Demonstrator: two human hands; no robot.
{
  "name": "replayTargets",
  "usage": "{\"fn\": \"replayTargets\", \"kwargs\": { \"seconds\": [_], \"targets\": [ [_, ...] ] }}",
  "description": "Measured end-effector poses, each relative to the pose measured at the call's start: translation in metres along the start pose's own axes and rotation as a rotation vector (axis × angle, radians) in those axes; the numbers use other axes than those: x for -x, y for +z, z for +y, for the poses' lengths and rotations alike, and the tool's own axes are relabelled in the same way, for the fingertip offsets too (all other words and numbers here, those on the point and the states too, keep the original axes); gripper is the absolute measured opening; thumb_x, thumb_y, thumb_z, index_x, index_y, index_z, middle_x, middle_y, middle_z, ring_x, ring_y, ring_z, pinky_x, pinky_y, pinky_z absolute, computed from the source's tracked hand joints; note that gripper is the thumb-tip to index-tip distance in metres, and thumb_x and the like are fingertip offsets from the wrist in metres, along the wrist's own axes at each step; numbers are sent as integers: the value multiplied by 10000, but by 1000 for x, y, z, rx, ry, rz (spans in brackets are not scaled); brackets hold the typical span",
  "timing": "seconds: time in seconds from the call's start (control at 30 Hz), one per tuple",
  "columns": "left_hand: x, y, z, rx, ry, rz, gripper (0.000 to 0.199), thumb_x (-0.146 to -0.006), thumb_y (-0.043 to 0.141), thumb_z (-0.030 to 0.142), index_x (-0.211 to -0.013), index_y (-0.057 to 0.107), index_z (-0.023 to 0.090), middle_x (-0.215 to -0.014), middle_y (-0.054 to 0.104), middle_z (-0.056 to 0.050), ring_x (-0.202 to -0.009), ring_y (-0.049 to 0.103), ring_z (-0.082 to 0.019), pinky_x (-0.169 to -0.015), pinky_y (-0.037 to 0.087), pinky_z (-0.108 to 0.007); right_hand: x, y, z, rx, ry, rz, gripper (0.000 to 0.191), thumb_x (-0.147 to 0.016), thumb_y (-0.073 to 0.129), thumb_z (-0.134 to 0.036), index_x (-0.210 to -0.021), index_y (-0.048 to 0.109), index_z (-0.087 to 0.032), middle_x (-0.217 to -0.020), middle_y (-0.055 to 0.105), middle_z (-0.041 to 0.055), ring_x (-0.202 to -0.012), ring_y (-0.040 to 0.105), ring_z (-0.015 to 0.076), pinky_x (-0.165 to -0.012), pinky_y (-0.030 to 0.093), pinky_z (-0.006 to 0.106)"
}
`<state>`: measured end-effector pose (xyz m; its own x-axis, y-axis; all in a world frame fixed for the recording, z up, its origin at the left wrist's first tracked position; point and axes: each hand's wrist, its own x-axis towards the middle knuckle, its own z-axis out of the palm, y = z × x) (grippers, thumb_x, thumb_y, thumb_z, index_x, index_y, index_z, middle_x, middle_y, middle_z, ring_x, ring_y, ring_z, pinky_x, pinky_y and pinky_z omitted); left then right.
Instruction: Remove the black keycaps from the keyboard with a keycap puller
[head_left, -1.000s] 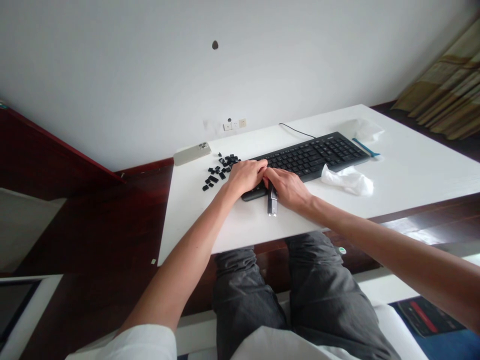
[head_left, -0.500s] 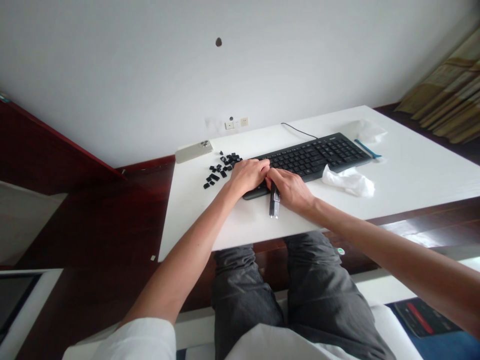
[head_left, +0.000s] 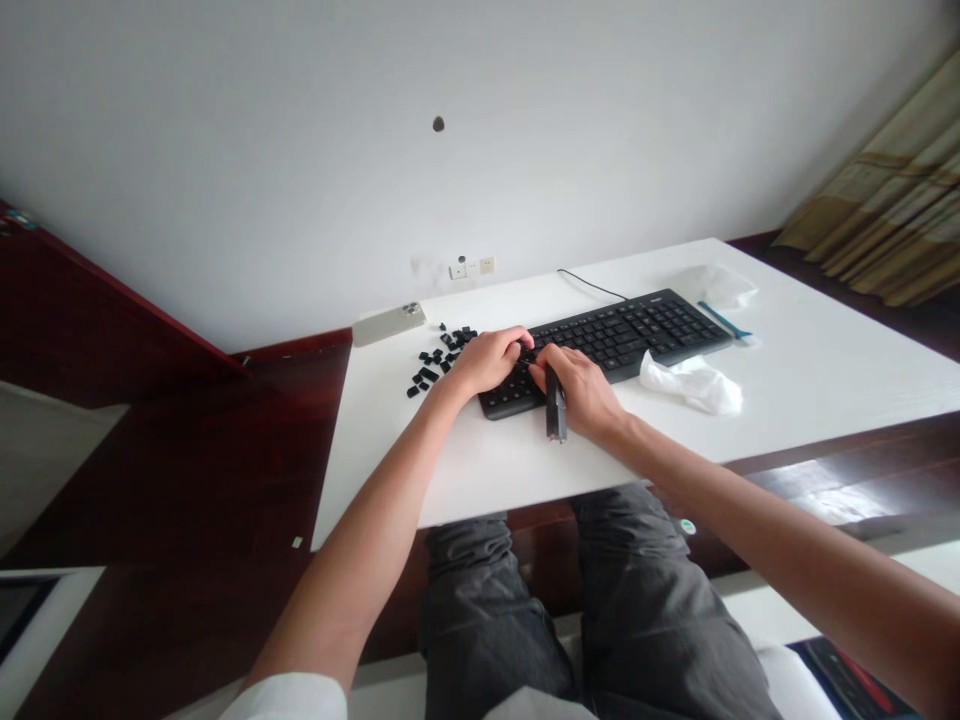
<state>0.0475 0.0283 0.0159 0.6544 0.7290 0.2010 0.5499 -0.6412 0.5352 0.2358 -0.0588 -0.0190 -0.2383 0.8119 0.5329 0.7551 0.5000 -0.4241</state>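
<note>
Keyboard and loose keys on a white desk (head_left: 825, 350), seen from the worker's head. The keyboard (head_left: 630, 335) lies flat and slightly aslant near the middle of the desk, its left end under and between the two hands. The right hand (head_left: 583, 392) is closed about a black tool (head_left: 556, 415), one end of which projects from the grasp toward the worker, over the near edge of the keyboard. The left hand (head_left: 489, 362) rests over the keyboard's left end with its fingers curled, close beside the right; whether it grips anything cannot be told, since its fingertips are partly hidden. The loose keys (head_left: 429, 375), black and small, lie scattered directly on the desk to the left of the left hand. Beyond them, a phone (head_left: 390, 324) lies with its camera side up near the far left corner. A cable (head_left: 592, 287) runs from the rear of the keyboard toward the wall. To the right, a crumpled tissue (head_left: 694, 383) lies just beside the keyboard's near edge, and a blue brush (head_left: 724, 320) lies by its right end. Behind the brush is a pale wrapper (head_left: 726, 285); its contents, if any, cannot be made out.
</note>
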Motion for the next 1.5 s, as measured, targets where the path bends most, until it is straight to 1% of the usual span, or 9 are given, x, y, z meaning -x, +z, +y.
{"fn": "replayTargets", "kwargs": {
  "seconds": [0.2,0.33,0.4,0.6,0.77,1.0,1.13,1.37,1.5],
  "targets": [
    [0,-7,-5,35,82,-11,302,-960,512,129,-1117,750,230,-1068,767,-29,-850,659,-171,-813,489,-285,-4,-4,3,-147,202,109,216,-1031,545,-391,-894,478,-238,-753,553,-1,-674,486,169,-677,380,304],
    [4,-21,-6,-13,17,-89,116,-925,692,308,-962,768,229,-772,679,14,-675,583,-149,-654,399,-275,-7,-10,0,-228,405,205,295,-1016,563,-479,-859,493,-239,-666,502,-28,-589,411,140,-588,345,286],
    [5,-27,-7,-24,-17,-160,196,-861,798,419,-910,772,232,-718,649,29,-632,563,-138,-614,358,-277,-8,-12,0,-245,435,203,319,-1009,566,-503,-844,500,-237,-643,488,-31,-573,392,136,-567,332,286],
    [3,-31,-13,19,-29,-195,176,-834,843,400,-894,792,242,-708,647,39,-623,564,-128,-606,354,-273,-5,-10,4,-275,436,200,372,-998,569,-574,-842,521,-239,-645,502,-25,-588,407,144,-564,339,284],
    [8,-43,-39,-103,-228,91,146,-890,768,352,-982,804,244,-803,716,2,-715,623,-169,-642,386,-282,-5,-11,10,-303,412,174,402,-1002,566,-613,-844,537,-244,-630,464,-30,-579,400,152,-556,327,293],
    [16,-51,-70,-276,-319,119,221,-908,721,317,-1098,824,268,-862,756,-23,-779,679,-210,-689,445,-304,-67,-41,29,-300,127,-54,329,-1010,590,-550,-907,577,-238,-709,540,-19,-635,446,154,-629,385,302],
    [13,-45,-60,-278,-288,159,265,-939,685,287,-1177,798,261,-923,758,-32,-833,695,-218,-766,510,-325,-90,-44,49,-248,63,-116,308,-1027,547,-500,-887,590,-229,-692,527,-13,-634,428,152,-616,373,299],
    [2,-12,-15,-256,-21,187,226,-1009,647,316,-1177,777,242,-1113,746,-65,-1095,658,-265,-996,540,-418,-77,-45,65,-239,109,-106,314,-1028,547,-514,-901,594,-231,-698,551,-17,-636,435,150,-622,384,289],
    [0,4,3,-235,50,147,338,-1003,683,445,-1286,734,266,-1248,717,-66,-1184,629,-288,-1077,508,-460,-78,-51,71,-259,48,-271,324,-1028,541,-500,-885,612,-217,-693,534,-26,-650,409,140,-618,373,276]
  ]
}}
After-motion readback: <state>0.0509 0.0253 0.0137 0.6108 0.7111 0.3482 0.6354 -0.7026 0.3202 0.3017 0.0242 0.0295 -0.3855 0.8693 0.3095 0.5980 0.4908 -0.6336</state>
